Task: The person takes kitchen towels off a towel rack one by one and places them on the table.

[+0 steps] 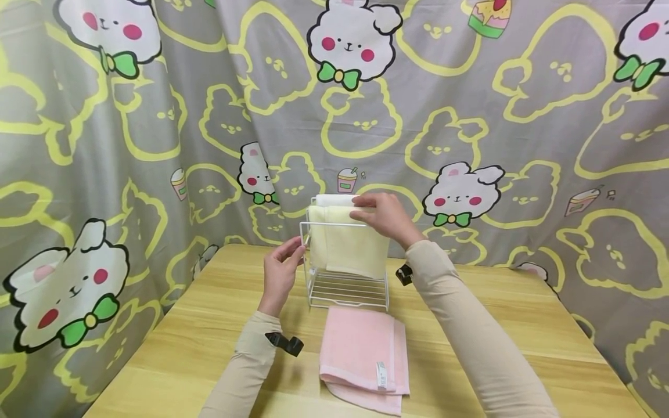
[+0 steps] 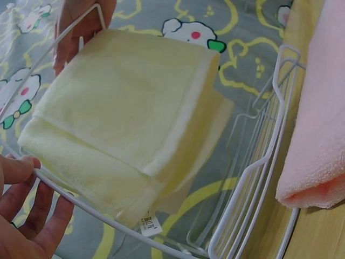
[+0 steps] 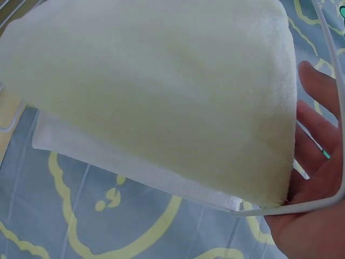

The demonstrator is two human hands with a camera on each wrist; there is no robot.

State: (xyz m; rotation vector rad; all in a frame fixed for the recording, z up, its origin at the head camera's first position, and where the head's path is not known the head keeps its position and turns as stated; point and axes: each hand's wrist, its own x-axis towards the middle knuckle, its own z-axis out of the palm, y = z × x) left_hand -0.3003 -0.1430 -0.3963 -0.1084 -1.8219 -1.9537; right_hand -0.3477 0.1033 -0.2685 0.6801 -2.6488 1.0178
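My left hand (image 1: 280, 276) pinches the white rack (image 1: 334, 224); my right hand (image 1: 389, 217), uncurled, touches the yellow towel (image 1: 356, 252), its tag (image 2: 151, 225) illegible from here.

two hands (image 1: 282, 273), one wire rack (image 1: 340, 224), three towels (image 1: 355, 251), one table (image 1: 496, 302), two sleeves (image 1: 470, 325), two black straps (image 1: 291, 346)

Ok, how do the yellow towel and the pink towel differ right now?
The yellow towel hangs on the white rack, while the pink towel lies on the table in front of it. The right hand is at the yellow towel's top; no hand is on the pink towel. Both are folded.
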